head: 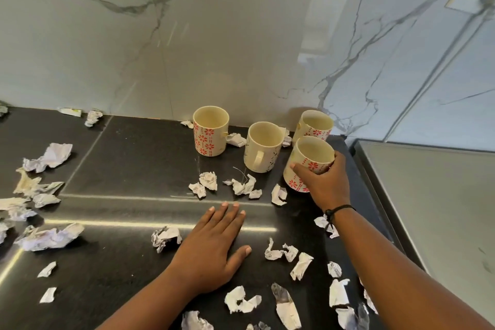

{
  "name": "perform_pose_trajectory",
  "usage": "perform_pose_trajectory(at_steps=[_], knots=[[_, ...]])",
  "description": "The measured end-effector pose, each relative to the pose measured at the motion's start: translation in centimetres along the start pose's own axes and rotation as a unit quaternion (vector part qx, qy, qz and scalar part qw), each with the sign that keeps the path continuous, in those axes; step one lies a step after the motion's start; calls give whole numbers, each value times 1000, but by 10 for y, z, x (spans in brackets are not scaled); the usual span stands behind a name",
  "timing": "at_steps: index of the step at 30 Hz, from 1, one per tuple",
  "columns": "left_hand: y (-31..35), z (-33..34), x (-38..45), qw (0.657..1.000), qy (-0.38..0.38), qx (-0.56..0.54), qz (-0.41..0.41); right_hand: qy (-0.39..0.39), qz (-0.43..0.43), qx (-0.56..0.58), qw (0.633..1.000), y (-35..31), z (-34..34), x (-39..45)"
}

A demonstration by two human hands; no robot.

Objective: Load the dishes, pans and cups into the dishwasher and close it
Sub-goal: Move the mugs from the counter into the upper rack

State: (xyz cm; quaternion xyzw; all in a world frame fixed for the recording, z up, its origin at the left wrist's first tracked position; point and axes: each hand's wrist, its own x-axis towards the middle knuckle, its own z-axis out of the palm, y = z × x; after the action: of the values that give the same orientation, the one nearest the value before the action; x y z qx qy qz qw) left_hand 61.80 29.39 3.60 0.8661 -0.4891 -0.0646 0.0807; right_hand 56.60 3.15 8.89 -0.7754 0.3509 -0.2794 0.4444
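Cup (308, 162) nearest the camera sits clasped in right hand (325, 185); left hand (211, 244) lies flat, fingers spread.

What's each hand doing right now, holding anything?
Left hand: open, flat on the black glossy countertop, holding nothing.
Right hand: grip closed around the nearest cream mug with red flowers, which appears to rest on the countertop.
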Motion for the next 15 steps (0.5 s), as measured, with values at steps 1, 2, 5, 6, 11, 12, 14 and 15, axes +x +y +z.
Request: perform_pose_trajectory(at_steps=[1,2,5,6,11,12,14,15], knots=[[0,-3,0,1000,-2,-14,4,-5,-3,22,1000,-1,-11,-4],[1,-6,1,999,2,-31,9,-12,-5,49,999,-2,-24,-8],[8,-17,5,998,-16,-58,-3,-29,11,158,987,-6,-67,-25],[15,-22,8,998,-22,-54,-4,-32,17,195,980,-7,-84,-36],[83,-40,17,995,-11,-36,98,-46,135,325,935,3,-161,-104],[103,-44,17,991,-5,-34,130,-34,154,348,924,10,-175,-119],[148,-48,18,980,12,-43,196,2,185,379,906,18,-206,-149],[166,-49,19,973,18,-56,222,22,199,388,899,20,-219,-163]])
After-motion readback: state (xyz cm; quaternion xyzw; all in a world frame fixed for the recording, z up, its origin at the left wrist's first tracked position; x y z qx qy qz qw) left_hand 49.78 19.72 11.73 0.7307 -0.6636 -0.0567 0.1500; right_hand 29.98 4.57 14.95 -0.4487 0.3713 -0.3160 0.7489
